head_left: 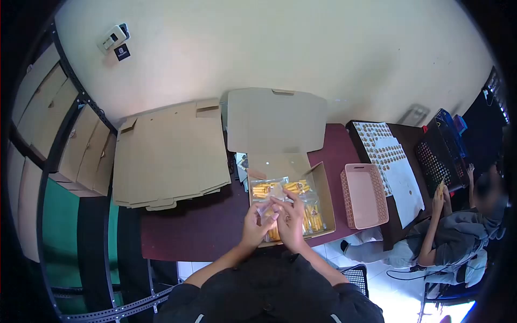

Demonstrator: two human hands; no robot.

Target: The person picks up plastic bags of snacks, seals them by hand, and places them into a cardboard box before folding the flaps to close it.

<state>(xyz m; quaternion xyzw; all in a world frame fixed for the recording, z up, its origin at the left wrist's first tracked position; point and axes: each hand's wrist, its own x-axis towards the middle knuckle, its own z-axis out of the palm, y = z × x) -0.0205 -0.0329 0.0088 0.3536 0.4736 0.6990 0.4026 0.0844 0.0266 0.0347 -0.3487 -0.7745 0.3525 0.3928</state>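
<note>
In the head view, the only one we have, both hands sit at lower centre of the frame, drawn close together. The left hand and the right hand each pinch a clear packet with their fingertips, left from the packet's left side and right from its right side. They meet over it, so neither is nearer than the other. We cannot tell its long axis, as it is small and half hidden by the fingers.

The packet hangs above the near edge of an open cardboard box, which lies just beyond the hands toward the top of the frame, its lid standing up behind. Inside lie filled packets of yellow sticks, some with the sticks running left to right, others top to bottom.

The box rests on a dark red bench. To its left lies a stack of flat cardboard, and to its right a pink basket. At the right edge sits another person, whose hands are well apart from ours.
</note>
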